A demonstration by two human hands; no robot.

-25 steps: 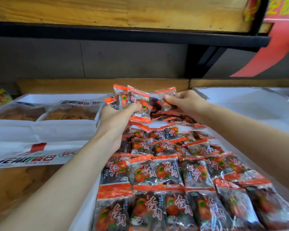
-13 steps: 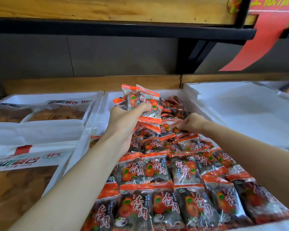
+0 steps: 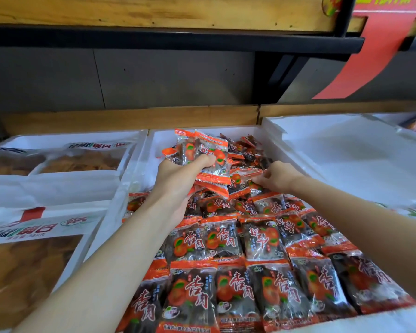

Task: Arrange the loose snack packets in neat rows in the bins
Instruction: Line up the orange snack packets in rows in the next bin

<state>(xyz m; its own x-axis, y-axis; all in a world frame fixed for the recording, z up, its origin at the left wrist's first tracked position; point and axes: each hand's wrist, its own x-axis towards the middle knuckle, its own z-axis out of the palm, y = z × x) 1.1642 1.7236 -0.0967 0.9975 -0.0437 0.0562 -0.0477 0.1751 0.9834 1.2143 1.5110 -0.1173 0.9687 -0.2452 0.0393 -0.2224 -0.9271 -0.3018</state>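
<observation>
Rows of snack packets (image 3: 226,239) lie flat in the near part of the white bin (image 3: 159,145). Beyond them the left hand (image 3: 178,174) has its grip clamped on a fanned bunch (image 3: 202,155); the right hand (image 3: 277,176) pinches a packet (image 3: 247,182) at the loose pile (image 3: 247,150) behind. That thick, slippery bunch could slide out and scatter over the rows.

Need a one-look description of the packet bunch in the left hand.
Find the middle white bin, filled with orange-and-black snack packets. Above its far end the left hand grips a fanned bunch. It is the only cluster lifted off the pile, upright rather than lying flat.
</observation>
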